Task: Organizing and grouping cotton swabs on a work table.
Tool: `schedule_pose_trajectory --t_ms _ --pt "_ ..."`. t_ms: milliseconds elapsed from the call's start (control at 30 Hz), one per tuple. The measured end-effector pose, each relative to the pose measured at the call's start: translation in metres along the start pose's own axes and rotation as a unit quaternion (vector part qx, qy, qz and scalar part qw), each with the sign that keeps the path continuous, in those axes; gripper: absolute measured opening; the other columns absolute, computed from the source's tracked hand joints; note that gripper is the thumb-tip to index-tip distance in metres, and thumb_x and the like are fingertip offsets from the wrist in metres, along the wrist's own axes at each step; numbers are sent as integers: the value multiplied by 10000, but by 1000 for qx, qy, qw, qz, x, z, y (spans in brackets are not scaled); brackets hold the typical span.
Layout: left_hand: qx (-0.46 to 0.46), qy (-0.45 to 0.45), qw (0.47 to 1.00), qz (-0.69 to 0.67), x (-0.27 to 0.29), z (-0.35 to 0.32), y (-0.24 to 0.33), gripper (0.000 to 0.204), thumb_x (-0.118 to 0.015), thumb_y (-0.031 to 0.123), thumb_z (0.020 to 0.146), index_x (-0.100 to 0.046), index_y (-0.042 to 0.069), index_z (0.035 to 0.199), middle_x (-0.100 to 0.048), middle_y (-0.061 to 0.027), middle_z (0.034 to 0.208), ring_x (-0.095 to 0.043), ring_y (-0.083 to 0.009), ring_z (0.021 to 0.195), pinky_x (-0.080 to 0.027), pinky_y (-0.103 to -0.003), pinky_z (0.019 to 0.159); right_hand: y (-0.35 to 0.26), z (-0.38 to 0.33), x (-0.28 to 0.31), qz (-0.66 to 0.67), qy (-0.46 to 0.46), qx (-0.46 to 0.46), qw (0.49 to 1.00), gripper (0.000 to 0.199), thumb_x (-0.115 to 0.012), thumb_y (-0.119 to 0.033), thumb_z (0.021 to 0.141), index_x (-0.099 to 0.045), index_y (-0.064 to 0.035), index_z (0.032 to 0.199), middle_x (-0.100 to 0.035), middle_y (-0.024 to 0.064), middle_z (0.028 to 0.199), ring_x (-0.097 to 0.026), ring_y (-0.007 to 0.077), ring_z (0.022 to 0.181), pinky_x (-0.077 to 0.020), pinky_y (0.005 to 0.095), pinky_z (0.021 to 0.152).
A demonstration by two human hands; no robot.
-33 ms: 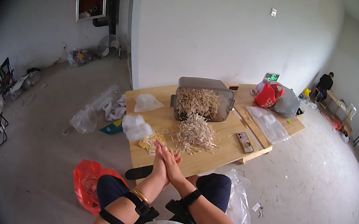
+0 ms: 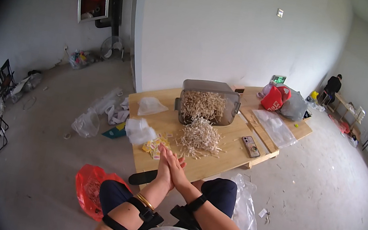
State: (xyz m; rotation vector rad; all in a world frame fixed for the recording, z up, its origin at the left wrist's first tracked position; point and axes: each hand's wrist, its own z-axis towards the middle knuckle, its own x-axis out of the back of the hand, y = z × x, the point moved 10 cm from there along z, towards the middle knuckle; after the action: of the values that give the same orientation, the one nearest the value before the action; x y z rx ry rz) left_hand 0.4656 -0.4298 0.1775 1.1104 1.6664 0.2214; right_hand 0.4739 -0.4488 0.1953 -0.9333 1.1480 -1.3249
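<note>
My left hand [image 2: 164, 166] and my right hand [image 2: 178, 173] meet palm to palm just over the table's near edge. Their fingers are stretched forward, and nothing shows between them; the inner palms are hidden. Beyond them lies a loose heap of thin pale sticks [image 2: 200, 138], which look like cotton swabs. More of these sticks fill a grey see-through plastic bin [image 2: 212, 87], tipped on its side with its mouth toward me. Yellow and white printed packets [image 2: 151, 147] lie to the left of my fingertips.
On the wooden table [image 2: 229, 164] are a phone [image 2: 251, 146], clear plastic bags [image 2: 140, 131], and a red bag [image 2: 275, 98] beside a grey one. A red plastic bag [image 2: 92, 191] with sticks inside stands by my left knee. A person [image 2: 333, 86] sits far right.
</note>
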Motion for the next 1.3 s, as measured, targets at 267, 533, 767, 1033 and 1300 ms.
schedule_pose_trajectory --t_ms 267,533,767,1033,1300 --pt "-121 -64 990 37 17 32 15 859 -437 905 781 -488 175 1231 -526 -14 865 -544 -177 692 -463 -352 622 -54 -19 -11 -65 28 29 997 532 -340 -434 1084 -415 -135 1517 -481 57 1507 -356 205 1433 -210 330 1177" --pt "-44 -123 991 -17 30 38 -15 786 -439 840 848 -466 201 1306 -585 -30 1130 -557 -168 759 -473 -333 641 -63 -25 -15 -79 20 7 997 528 -365 -418 1077 -435 -103 1495 -493 85 1483 -380 237 1413 -213 364 1184" --pt "31 -99 994 16 -9 -32 -5 789 -389 873 835 -491 257 1319 -570 -4 1229 -604 -215 1021 -477 -438 837 -73 -26 -3 -260 6 150 954 541 -358 -407 1049 -437 -80 1473 -480 142 1466 -382 312 1400 -157 453 1208" --pt "104 -226 968 -14 -40 -52 -9 757 -316 827 894 -469 278 1393 -591 -35 1253 -601 -213 981 -484 -409 811 -145 -42 -11 -299 26 246 922 543 -368 -331 1006 -413 -78 1484 -445 161 1488 -354 342 1416 -105 534 1210" --pt "73 -182 976 -94 -34 -38 -2 510 -369 691 962 -528 296 1242 -620 -31 1028 -552 -171 692 -476 -350 637 -143 -43 -17 -242 -35 264 933 544 -322 -331 1023 -438 -47 1473 -454 170 1489 -329 340 1443 -105 496 1219"
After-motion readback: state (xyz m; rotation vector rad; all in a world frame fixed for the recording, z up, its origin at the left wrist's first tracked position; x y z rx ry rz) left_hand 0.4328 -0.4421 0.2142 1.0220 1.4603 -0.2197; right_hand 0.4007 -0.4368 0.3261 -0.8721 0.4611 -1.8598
